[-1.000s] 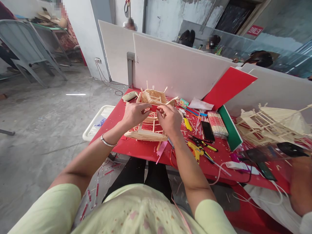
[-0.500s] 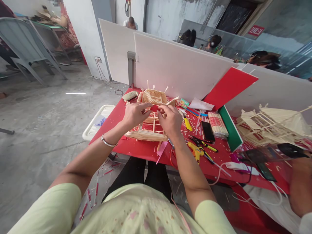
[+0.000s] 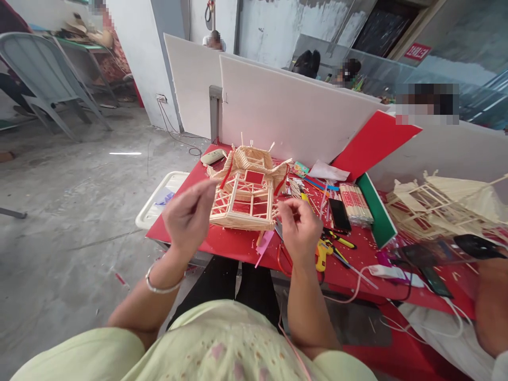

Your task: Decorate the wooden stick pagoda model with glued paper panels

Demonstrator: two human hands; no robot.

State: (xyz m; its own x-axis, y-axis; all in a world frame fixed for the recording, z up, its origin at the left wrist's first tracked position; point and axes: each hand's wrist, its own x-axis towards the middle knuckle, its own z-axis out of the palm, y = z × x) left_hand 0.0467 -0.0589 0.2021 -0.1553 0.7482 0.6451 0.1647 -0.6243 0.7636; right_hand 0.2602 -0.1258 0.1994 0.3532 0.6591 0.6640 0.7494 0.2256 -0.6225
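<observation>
A pavilion-like model made of thin pale sticks (image 3: pixel 242 217) stands on the red table in front of me, its roof tiers at the back. A small red rectangular plaque (image 3: pixel 254 177) sits upright under the roof edge, with red strips hanging to either side. My left hand (image 3: pixel 188 217) is off the model's left side, slightly blurred, its fingers stretched out and holding nothing I can see. My right hand (image 3: pixel 300 225) is at the model's right edge, fingers curled toward the thumb. What its fingertips hold, if anything, is hidden.
Right of the model lie a yellow glue gun (image 3: pixel 324 254), pliers (image 3: pixel 339 238), a black phone (image 3: pixel 339 214) and bundled sticks (image 3: pixel 356 203). White boards (image 3: pixel 293 106) stand behind the table. Another stick model (image 3: pixel 440 206) and a person's arm (image 3: pixel 492 301) are at far right.
Both hands have left the red plaque and moved apart, toward me, left hand to the left and right hand to the right. The plaque stays on the model.
</observation>
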